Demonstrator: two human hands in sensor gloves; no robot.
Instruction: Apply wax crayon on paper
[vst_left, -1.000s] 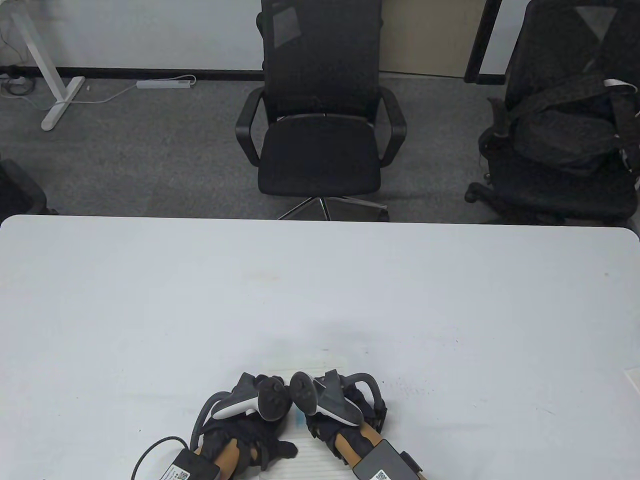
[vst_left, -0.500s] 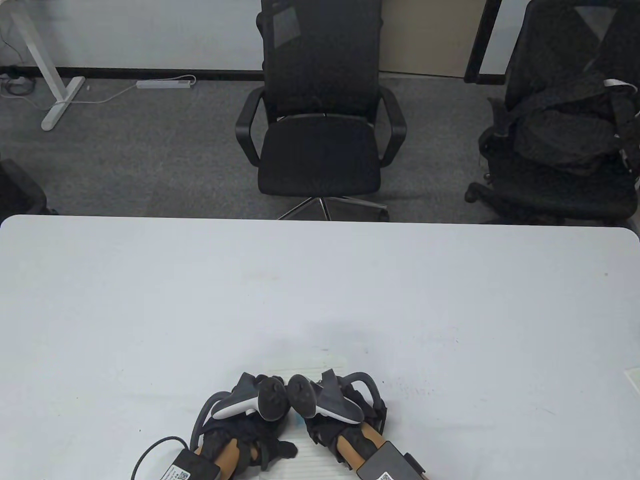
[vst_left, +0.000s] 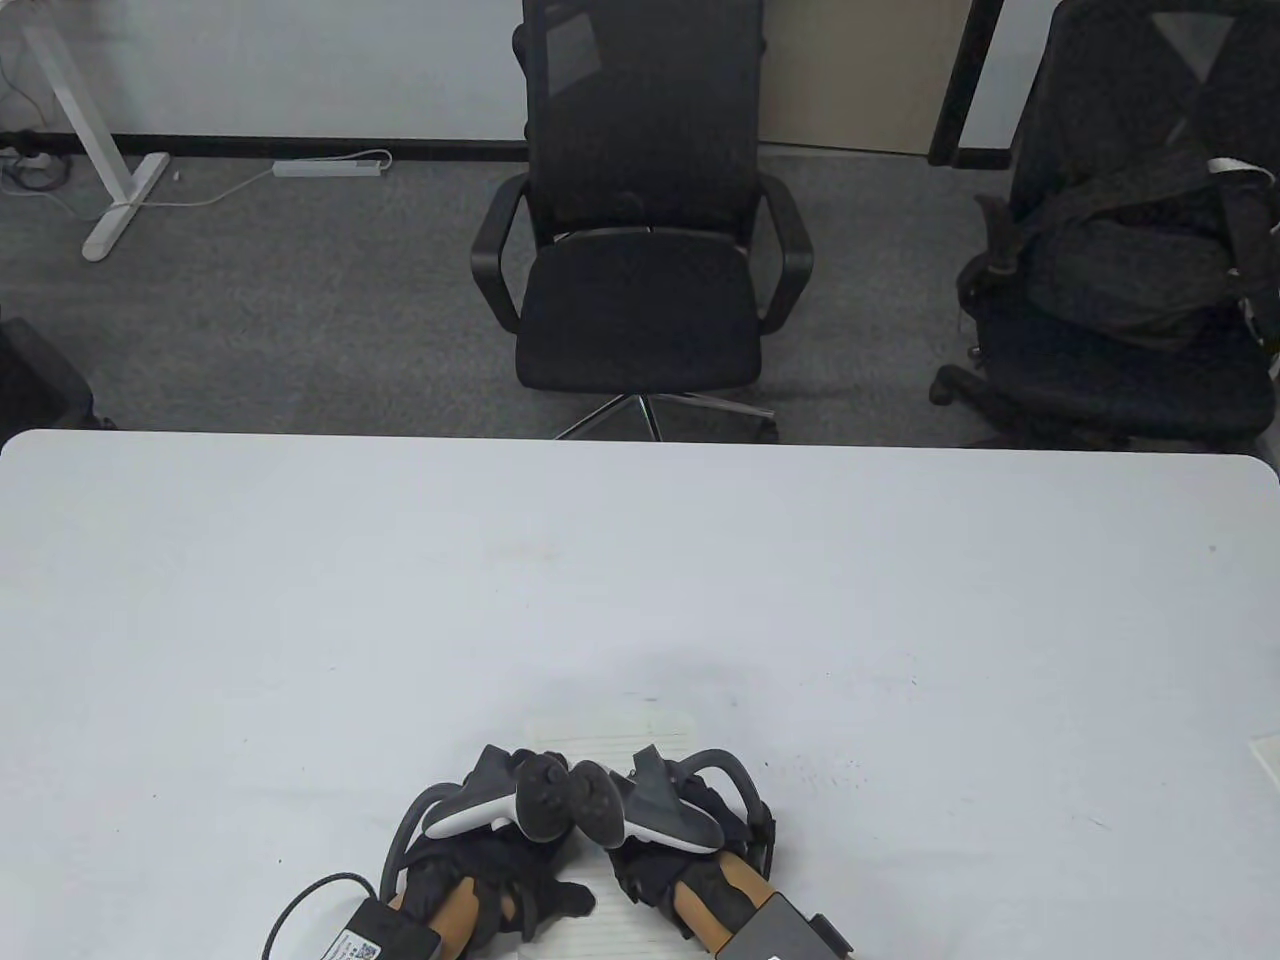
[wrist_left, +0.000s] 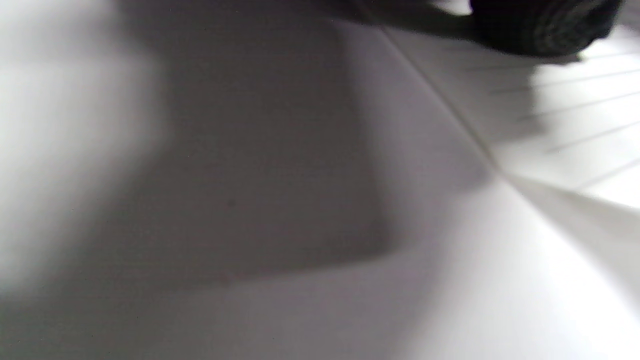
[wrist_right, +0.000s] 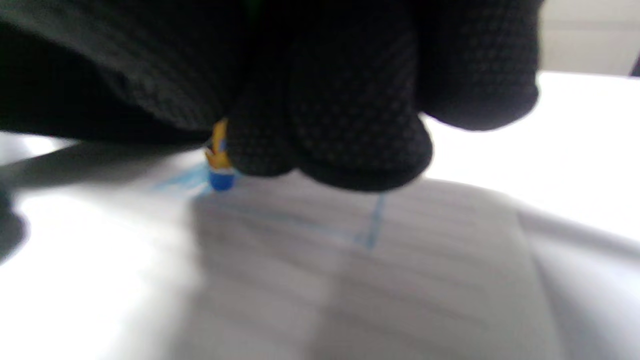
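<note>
A sheet of lined paper (vst_left: 610, 735) lies at the table's near edge, mostly under both hands. My right hand (vst_left: 680, 850) grips a blue wax crayon with a yellow wrapper (wrist_right: 220, 165); its blue tip touches the paper (wrist_right: 350, 300), where pale blue lines (wrist_right: 372, 225) are drawn. My left hand (vst_left: 480, 870) rests on the paper's left side, thumb out toward the sheet's middle. In the left wrist view a gloved fingertip (wrist_left: 540, 25) rests on the lined paper (wrist_left: 575, 125) near its edge. How the left fingers lie is hidden under the tracker.
The white table (vst_left: 300, 600) stretches wide beyond the hands. A pale object (vst_left: 1268, 755) lies at the right edge. A black office chair (vst_left: 640, 250) stands behind the table, and another with a black bag (vst_left: 1120, 260) at the back right.
My right hand has shifted left and a little toward me, so its tracker now sits close against the left one. The left hand has stayed put.
</note>
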